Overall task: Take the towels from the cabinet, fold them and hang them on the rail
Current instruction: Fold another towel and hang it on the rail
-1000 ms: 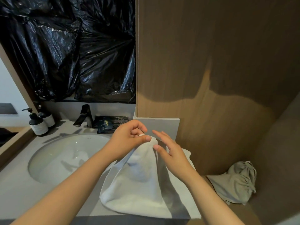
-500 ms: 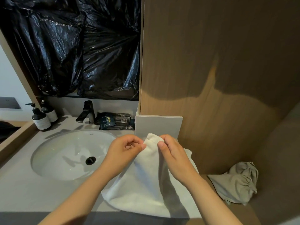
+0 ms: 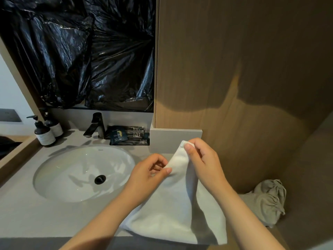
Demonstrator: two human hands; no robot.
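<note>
Plain white towel (image 3: 176,213), lower centre | white sink (image 3: 72,165) with black drain (image 3: 100,179), left | grey counter (image 3: 27,213) | glossy black plastic (image 3: 81,51), upper left | brown wood-grain wall (image 3: 234,69), right | black tap (image 3: 95,127) | dark bottles (image 3: 44,132), white labels | black sachets (image 3: 126,135), centre | beige cloth (image 3: 270,201), lower right

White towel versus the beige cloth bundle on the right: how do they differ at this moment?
The white towel is smooth and spread; the beige cloth bundle is crumpled. The towel is pinched and lifted at its top by the left hand and right hand; the bundle lies untouched. Both are soft fabric.
</note>
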